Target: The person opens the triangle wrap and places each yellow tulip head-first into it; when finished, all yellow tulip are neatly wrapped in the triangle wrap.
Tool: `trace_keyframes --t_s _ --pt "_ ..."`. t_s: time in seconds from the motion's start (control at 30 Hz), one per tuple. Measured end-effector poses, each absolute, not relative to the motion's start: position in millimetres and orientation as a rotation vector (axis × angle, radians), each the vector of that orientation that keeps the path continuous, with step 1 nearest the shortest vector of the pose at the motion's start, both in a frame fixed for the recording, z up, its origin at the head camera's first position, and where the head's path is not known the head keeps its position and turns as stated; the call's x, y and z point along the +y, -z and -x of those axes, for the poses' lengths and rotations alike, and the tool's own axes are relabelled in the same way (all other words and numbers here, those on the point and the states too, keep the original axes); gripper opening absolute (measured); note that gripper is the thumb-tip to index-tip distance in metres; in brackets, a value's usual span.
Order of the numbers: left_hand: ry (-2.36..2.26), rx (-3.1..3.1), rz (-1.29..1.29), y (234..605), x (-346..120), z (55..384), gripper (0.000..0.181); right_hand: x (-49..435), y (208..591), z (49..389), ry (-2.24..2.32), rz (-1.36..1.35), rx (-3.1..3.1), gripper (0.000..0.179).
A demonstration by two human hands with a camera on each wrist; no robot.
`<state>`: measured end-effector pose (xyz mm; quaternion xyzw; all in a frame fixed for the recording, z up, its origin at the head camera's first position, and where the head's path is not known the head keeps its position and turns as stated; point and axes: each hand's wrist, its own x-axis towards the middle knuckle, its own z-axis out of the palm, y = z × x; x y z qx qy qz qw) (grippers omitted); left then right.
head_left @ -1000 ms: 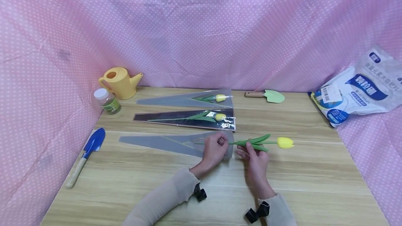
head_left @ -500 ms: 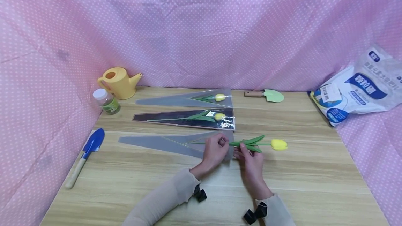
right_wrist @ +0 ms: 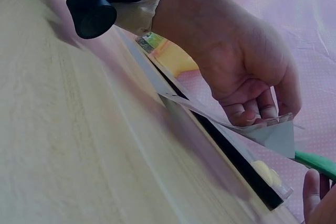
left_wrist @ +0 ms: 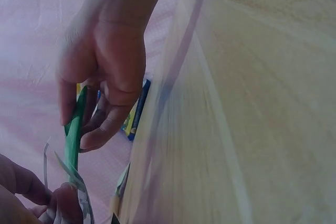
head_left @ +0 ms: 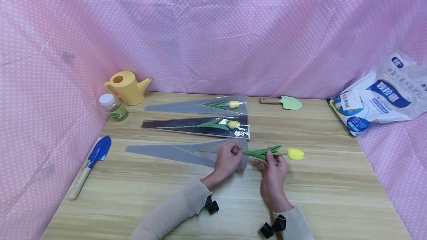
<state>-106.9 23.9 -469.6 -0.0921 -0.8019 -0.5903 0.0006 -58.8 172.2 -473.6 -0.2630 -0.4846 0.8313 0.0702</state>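
A yellow artificial tulip [head_left: 295,154] lies crosswise between my hands, bloom to the right, its lower stem inside the grey flower sleeve [head_left: 156,151]. My left hand [head_left: 228,158] pinches the mouth of that sleeve; in the right wrist view, the lifted sleeve edge [right_wrist: 273,135] shows at its fingertips. With thumb and fingers my right hand [head_left: 275,177] holds the tulip at its green leaves, just right of the mouth. The leaves [left_wrist: 74,129] look gathered together in the left wrist view.
Behind lie a dark sleeve [head_left: 180,130] and another grey sleeve [head_left: 173,106], each with a yellow tulip inside. A yellow watering can [head_left: 128,90], lidded jar [head_left: 115,108] and blue trowel [head_left: 96,155] stand or lie left. A green trowel [head_left: 291,102] and white bag [head_left: 383,99] are right.
The tulip has slid left, deeper into the sleeve. My right hand moved left with it, then shifted right along it towards the bloom, drawing the leaves together. My left hand stayed put.
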Motion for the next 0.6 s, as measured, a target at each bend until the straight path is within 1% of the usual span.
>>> trace_keyframes --t_s 0.17,0.4,0.6 --pt "1.837 -2.528 0.3 467.5 24.3 105.5 0.01 169.9 477.6 58.9 -2.446 0.767 -1.524 0.046" --pt "1.768 -2.495 0.369 468.0 24.4 104.5 0.009 165.7 478.8 59.2 -2.361 0.8 -1.548 0.032" --pt "1.668 -2.499 0.44 466.6 23.6 102.9 0.01 164.9 479.0 58.2 -2.331 0.806 -1.559 0.029"
